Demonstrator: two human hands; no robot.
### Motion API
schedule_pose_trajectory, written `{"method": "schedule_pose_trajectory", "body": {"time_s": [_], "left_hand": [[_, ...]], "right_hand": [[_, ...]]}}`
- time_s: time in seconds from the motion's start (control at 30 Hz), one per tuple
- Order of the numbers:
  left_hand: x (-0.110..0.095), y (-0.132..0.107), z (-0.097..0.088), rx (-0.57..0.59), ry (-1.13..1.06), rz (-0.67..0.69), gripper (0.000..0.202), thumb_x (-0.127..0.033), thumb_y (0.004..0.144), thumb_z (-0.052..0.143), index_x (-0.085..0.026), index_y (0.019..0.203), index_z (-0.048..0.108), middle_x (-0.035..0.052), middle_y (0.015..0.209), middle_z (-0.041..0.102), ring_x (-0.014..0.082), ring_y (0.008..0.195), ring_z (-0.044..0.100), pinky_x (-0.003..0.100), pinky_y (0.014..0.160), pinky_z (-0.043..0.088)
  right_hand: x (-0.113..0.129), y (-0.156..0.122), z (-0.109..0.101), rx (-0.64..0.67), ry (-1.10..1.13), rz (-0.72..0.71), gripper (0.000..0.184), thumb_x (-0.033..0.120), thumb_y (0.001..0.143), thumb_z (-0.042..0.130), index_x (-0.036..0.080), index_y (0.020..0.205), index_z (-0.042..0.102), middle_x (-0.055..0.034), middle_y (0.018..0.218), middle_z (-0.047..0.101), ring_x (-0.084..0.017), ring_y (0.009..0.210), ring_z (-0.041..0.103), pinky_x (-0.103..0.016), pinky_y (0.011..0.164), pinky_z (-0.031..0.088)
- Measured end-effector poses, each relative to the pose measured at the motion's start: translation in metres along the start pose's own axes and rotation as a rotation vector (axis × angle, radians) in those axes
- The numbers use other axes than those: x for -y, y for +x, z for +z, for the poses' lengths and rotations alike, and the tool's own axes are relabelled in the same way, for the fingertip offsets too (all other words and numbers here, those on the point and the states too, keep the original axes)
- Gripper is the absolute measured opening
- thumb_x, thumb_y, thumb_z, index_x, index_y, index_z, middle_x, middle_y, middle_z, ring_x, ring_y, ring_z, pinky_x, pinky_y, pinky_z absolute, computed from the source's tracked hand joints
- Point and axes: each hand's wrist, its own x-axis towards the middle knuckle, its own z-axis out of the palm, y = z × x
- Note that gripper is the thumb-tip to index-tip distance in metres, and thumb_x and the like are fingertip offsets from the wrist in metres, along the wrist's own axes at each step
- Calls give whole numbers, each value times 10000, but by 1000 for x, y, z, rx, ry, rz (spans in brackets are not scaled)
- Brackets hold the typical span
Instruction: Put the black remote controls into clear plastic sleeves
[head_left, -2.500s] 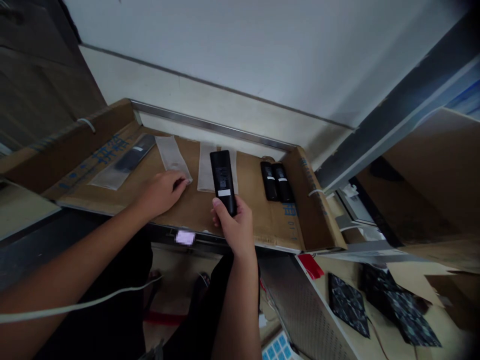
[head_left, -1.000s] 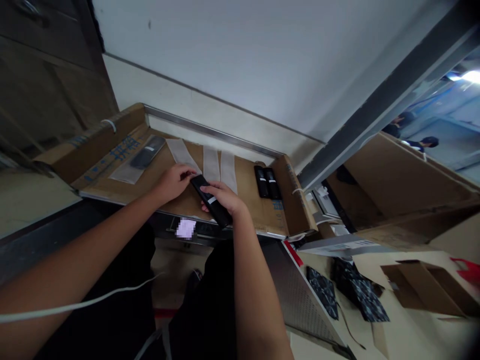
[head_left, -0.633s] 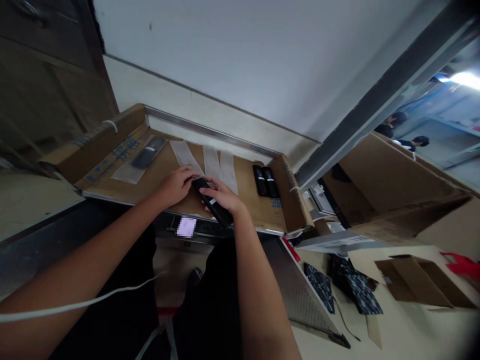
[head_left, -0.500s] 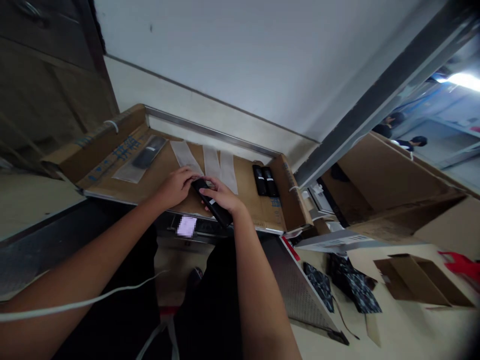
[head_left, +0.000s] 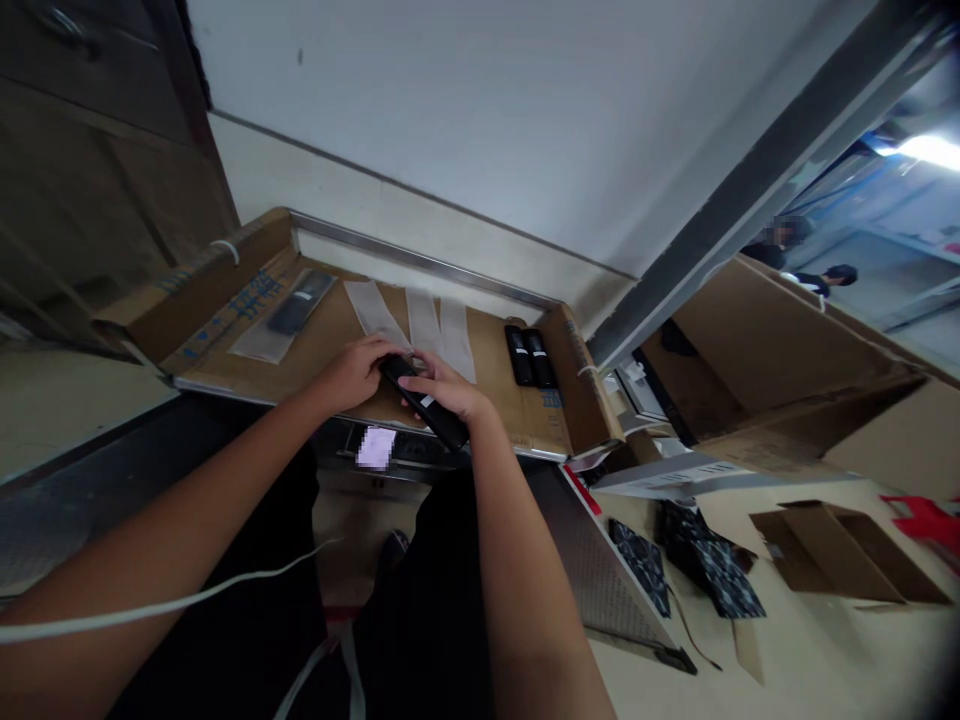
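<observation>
Holds a black remote in the right grip over a cardboard tray, with the left grip, too hidden to read, at its far end. Has one sleeved remote done at left, with two bare remotes and three flat sleeves remaining.

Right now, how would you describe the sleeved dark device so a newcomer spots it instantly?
Find the cardboard tray below the pale wall, then its left end, with blue print. Beside that print, a dark device lies slanted. Unlike the bare pair at the tray's right end and the held device in the right hand, it sits inside a translucent sleeve.
</observation>
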Motion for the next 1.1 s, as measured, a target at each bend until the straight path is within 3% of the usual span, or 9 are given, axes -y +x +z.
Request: {"method": "schedule_pose_trajectory", "body": {"time_s": [0.2,0.47,0.77,1.0,1.1], "left_hand": [[3,0,1,-51,-29,-25,414,-113,834,465,-191,1138,735,81,1127,720,225,1055,670,395,977,534],[8,1,1,-183,-131,-135,294,-260,910,540,-161,1109,732,91,1049,719,203,944,687,343,859,569],[5,3,-7,-231,-234,-291,321,-377,870,622,-177,1099,726,103,1099,750,214,968,692,370,902,573],[4,2,-5,-208,-219,-211,289,-351,887,607,-176,1082,727,96,1063,739,211,936,691,371,873,570],[4,0,-3,-189,-176,-154,269,-311,911,573,-177,1081,732,90,1075,726,206,958,684,352,869,564]], "right_hand": [[-1,4,0,-14,31,-33,518,378,772,820,264,1165,503,27,830,655,-187,691,691,-264,489,584],[-4,2,-2,23,-10,-47,538,446,760,842,260,1145,516,20,800,661,-180,673,678,-250,499,565],[0,-1,0,39,-17,-31,526,403,785,830,257,1166,497,11,826,675,-183,686,692,-252,510,572],[-1,3,4,-26,8,-43,437,379,802,817,243,1082,510,17,802,658,-181,707,702,-239,499,584],[-4,4,2,-55,-5,-47,518,390,805,821,247,1180,493,14,808,675,-183,684,704,-251,492,585]]}}
